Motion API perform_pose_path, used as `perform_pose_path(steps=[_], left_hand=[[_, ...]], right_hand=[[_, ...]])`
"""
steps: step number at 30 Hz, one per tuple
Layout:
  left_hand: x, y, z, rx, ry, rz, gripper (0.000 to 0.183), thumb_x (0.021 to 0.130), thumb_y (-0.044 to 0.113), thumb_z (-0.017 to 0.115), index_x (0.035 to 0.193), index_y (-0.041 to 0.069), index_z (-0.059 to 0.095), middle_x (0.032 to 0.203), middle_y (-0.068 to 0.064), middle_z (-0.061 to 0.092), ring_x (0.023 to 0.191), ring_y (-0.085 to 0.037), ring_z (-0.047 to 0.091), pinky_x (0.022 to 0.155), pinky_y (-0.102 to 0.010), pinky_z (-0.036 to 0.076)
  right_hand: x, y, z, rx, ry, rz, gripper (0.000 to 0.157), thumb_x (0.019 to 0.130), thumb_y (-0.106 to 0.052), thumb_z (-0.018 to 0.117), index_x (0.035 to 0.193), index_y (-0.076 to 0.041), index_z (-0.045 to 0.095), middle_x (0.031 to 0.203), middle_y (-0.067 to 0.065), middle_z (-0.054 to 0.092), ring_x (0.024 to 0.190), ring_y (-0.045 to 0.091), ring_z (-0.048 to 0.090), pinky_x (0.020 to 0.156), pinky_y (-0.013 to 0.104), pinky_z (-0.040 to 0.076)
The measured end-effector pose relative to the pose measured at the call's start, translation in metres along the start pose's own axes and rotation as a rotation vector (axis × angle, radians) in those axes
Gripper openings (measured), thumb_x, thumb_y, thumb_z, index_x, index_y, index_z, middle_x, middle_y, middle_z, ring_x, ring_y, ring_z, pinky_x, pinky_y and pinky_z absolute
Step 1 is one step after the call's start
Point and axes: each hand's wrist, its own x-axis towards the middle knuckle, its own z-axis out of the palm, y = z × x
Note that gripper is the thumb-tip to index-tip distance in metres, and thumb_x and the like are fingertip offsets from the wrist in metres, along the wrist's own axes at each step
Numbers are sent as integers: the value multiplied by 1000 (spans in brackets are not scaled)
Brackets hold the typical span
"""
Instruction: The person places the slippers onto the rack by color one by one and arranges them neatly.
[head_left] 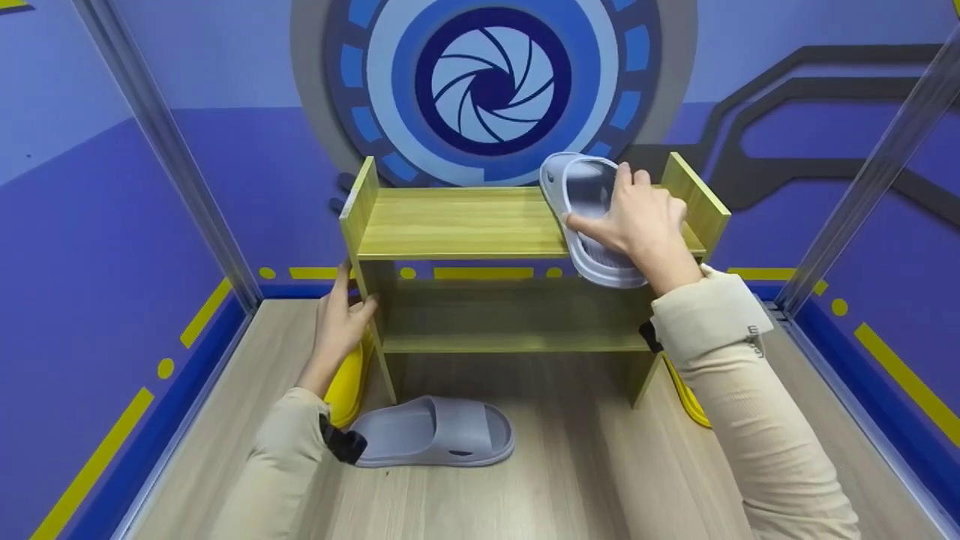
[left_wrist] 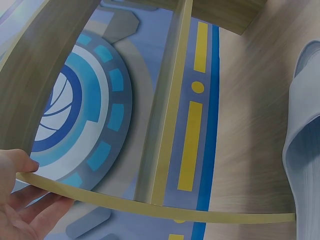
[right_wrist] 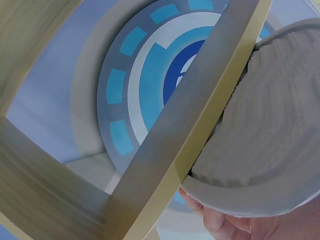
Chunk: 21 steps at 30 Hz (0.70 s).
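A wooden shoe rack [head_left: 457, 217] stands in the middle, with raised ends beside its top board. My left hand [head_left: 339, 322] grips its left side panel, thumb and fingers on either side of the panel edge [left_wrist: 135, 205]. My right hand [head_left: 649, 221] holds a grey slipper [head_left: 611, 273] at the right part of the top board, one end sticking out past the front edge. In the right wrist view, the slipper's ribbed sole [right_wrist: 270, 115] meets the board's front edge. Another grey slipper [head_left: 461, 433] lies on the floor before the rack's left foot.
Partly hidden yellow objects stand outside the rack, one on the left [head_left: 346, 388] by my left wrist and one on the right [head_left: 688, 397] behind my right sleeve. A lower board [head_left: 510, 319] spans the rack. Blue patterned walls [head_left: 247, 157] enclose the wood-look floor [head_left: 480, 499].
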Motion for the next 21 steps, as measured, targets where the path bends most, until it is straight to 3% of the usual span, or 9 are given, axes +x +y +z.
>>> perform_pose_path(steps=[7,15,21], left_hand=[[0,2,-1,3,-19,-39,62,84,9,56,138,9,25,123,-21,46,83,-29,60,82,-43,42],[0,0,-1,28,17,15,60,82,9,58,135,9,30,113,-23,53,83,-31,59,78,-44,44],[0,-1,0,28,30,31,59,81,9,59,134,6,32,116,-24,51,96,-34,54,81,-44,42]], right_hand=[[7,-2,1,-5,-5,15,107,66,-70,50,135,6,19,121,27,36,95,46,45,71,54,36],[13,-3,6,-5,31,36,106,65,-70,50,135,5,21,118,26,39,93,44,47,68,53,37],[16,-3,8,0,30,41,105,65,-70,50,135,4,21,116,26,39,93,43,47,67,53,37]])
